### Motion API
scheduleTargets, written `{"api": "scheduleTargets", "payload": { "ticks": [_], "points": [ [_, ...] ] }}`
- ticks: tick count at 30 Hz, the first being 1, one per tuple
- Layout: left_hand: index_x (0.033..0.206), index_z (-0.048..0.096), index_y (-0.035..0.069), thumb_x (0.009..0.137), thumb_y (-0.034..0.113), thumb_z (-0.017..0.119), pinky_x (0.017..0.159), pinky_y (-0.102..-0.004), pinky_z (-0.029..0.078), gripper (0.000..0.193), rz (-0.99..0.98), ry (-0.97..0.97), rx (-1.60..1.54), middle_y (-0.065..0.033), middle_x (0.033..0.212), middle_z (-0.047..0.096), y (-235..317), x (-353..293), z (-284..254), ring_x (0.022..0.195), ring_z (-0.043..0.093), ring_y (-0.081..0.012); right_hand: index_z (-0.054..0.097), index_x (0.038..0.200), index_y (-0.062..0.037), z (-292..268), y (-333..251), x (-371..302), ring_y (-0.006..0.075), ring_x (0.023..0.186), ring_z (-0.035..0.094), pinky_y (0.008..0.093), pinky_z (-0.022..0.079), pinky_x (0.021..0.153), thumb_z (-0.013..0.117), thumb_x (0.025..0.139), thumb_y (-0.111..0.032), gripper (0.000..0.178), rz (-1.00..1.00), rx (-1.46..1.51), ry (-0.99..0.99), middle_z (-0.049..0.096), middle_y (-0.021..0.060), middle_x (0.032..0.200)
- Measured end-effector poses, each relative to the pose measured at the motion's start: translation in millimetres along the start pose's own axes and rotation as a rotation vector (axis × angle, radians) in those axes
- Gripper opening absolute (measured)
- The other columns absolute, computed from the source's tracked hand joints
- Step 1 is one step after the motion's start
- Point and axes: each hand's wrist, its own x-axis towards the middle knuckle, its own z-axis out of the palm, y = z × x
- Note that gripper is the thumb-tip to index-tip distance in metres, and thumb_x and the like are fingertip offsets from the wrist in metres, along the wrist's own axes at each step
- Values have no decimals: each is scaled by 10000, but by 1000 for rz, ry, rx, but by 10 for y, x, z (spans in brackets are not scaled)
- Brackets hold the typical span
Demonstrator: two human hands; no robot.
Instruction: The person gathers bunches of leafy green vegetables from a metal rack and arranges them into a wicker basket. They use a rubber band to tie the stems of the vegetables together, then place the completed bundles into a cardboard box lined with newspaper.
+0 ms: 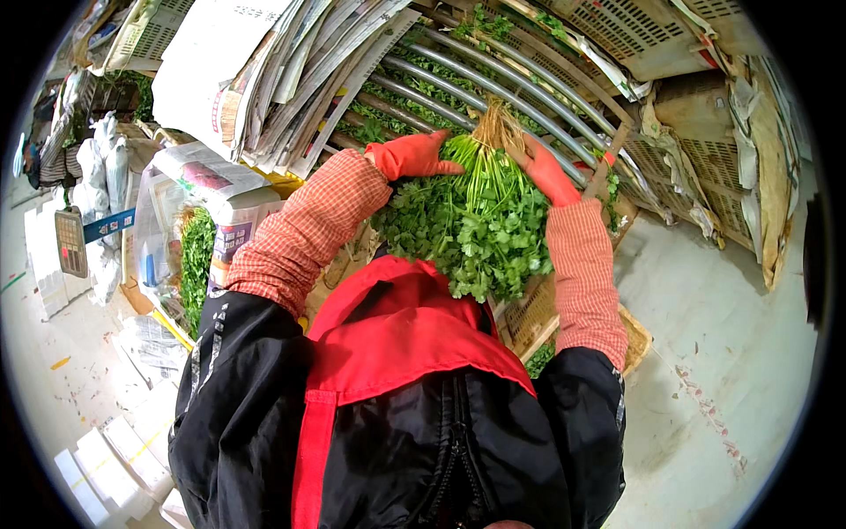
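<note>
A large bunch of coriander (476, 216) lies on metal bars in front of me. Its pale roots (500, 125) point away and its leaves spread toward my chest. Both hands wear orange-red gloves under checked sleeve covers. My left hand (414, 157) is at the bunch's left side, thumb and fingers spread apart, with nothing gripped. On the other side, my right hand (548, 172) holds the stems just below the roots, its thumb against them and its other fingers partly hidden.
Loose greens show below the metal bars (449, 81). A thick stack of newspapers (291, 75) leans at far left. Plastic crates (696, 132) stand at right. A clear bag (163, 220), more greens (197, 264) and a blue-handled scale or tool (107, 225) are on the left.
</note>
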Motion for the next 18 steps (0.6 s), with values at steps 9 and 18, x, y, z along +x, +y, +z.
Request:
{"api": "scheduleTargets", "payload": {
  "ticks": [9, 18],
  "points": [
    [1093, 511, -58, 728, 588, 658, 744, -428, 508, 757, -359, 389, 45, -238, 885, 644, 521, -225, 472, 847, 636, -383, 337, 1392, -12, 731, 214, -436, 389, 1197, 439, 435, 337, 1031, 580, 879, -254, 618, 143, -615, 357, 476, 241, 1302],
    [897, 548, -16, 704, 563, 694, 655, -433, 517, 627, -434, 396, 86, -203, 784, 645, 666, -237, 469, 761, 647, -371, 669, 1036, -87, 427, -453, 148, 308, 1020, 552, 412, 424, 909, 659, 757, -175, 292, -429, -802, 373, 619, 132, 1097]
  ]
}}
